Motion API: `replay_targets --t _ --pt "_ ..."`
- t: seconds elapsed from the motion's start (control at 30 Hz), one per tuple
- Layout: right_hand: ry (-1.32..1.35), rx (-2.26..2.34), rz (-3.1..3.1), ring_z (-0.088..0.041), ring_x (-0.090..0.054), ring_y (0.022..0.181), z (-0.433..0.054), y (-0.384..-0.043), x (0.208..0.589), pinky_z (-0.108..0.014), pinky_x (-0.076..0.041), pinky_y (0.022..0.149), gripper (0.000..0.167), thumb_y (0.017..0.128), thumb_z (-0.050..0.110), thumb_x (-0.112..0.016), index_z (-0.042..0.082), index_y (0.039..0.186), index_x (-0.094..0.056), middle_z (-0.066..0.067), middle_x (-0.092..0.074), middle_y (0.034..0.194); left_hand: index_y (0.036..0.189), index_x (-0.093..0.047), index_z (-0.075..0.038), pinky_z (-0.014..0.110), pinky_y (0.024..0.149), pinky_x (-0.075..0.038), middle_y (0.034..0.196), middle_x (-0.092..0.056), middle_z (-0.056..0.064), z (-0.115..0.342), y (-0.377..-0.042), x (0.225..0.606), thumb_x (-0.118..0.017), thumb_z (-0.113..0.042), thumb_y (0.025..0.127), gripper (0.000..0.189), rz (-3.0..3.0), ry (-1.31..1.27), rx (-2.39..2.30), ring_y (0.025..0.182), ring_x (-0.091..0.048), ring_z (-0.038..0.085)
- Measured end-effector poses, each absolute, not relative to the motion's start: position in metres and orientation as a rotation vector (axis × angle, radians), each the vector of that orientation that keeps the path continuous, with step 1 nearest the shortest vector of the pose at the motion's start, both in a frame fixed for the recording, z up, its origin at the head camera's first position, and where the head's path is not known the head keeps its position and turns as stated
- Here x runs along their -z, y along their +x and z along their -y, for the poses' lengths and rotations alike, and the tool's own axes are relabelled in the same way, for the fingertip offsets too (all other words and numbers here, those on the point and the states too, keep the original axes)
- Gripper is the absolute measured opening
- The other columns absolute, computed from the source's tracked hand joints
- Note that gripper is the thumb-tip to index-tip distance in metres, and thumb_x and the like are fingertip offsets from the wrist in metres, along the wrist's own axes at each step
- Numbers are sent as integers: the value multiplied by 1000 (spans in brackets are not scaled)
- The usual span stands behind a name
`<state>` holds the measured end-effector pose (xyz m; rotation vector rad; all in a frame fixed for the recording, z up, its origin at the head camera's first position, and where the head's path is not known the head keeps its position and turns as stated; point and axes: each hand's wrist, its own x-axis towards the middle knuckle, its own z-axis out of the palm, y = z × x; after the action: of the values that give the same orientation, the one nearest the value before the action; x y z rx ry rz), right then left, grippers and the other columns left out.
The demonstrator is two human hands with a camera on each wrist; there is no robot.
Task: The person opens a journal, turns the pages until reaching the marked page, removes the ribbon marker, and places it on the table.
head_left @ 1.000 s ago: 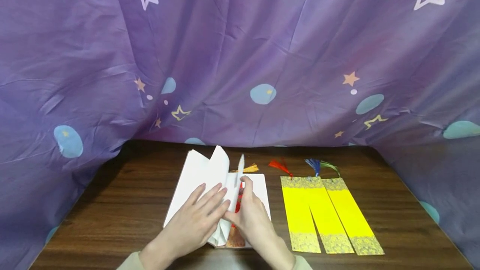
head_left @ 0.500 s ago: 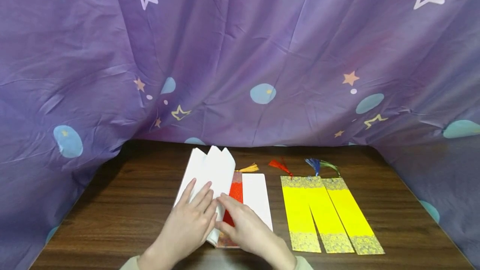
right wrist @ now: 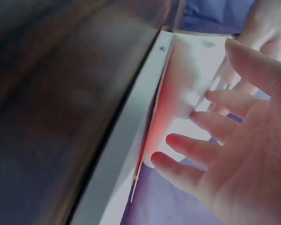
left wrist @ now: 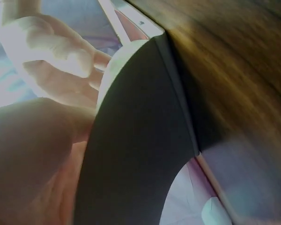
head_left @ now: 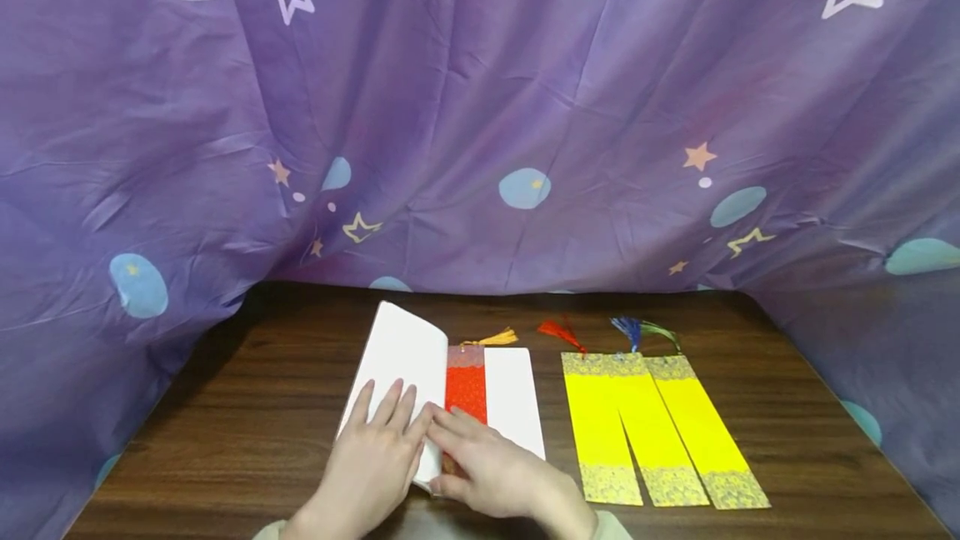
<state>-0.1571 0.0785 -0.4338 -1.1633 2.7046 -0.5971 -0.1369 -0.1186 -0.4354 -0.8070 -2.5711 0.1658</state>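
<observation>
An open book [head_left: 517,398] with blank white pages lies at the table's front. A red bookmark [head_left: 467,390] with patterned ends and a yellow-orange tassel [head_left: 498,337] lies on its right side. My left hand [head_left: 375,448] rests with straight fingers on the left-hand pages [head_left: 408,348], which stand tilted up. My right hand [head_left: 491,465] reaches over the bookmark's lower part, its fingertips near the fold and close to the left fingers. In the right wrist view the right hand [right wrist: 220,145] has loosely spread fingers. The left wrist view shows the raised side's dark underside [left wrist: 131,126].
Three yellow bookmarks, the left [head_left: 600,432], the middle [head_left: 660,432] and the right [head_left: 712,432], lie on the brown wooden table [head_left: 247,407] right of the book. Their tassels are red, blue and green. A purple curtain [head_left: 450,107] hangs behind.
The loose upright pages have gone over to the left and now lie together as one sheet. More of the red bookmark shows. The right hand has come down from the page edge toward the fold.
</observation>
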Motion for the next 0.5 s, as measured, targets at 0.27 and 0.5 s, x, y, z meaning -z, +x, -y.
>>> replay_targets --t 0.27,0.5 --pt "-909 828 -2705 -31 -43 134 -93 -168 425 -50 -37 107 53 94 36 -65 12 140 -55 -14 -40 152 136 -60 -19 64 101 -35 143 -51 13 120 -137 437 -54 -45 96 48 2692 -776 -155 131 -45 36" --pt "-741 1148 -2817 -35 -50 127 -102 -179 428 -54 -39 104 44 93 28 -66 4 129 -62 -18 -51 140 137 -58 -19 67 99 -35 142 -51 18 121 -144 442 -50 -51 96 53 2841 -710 -113 130 -44 42"
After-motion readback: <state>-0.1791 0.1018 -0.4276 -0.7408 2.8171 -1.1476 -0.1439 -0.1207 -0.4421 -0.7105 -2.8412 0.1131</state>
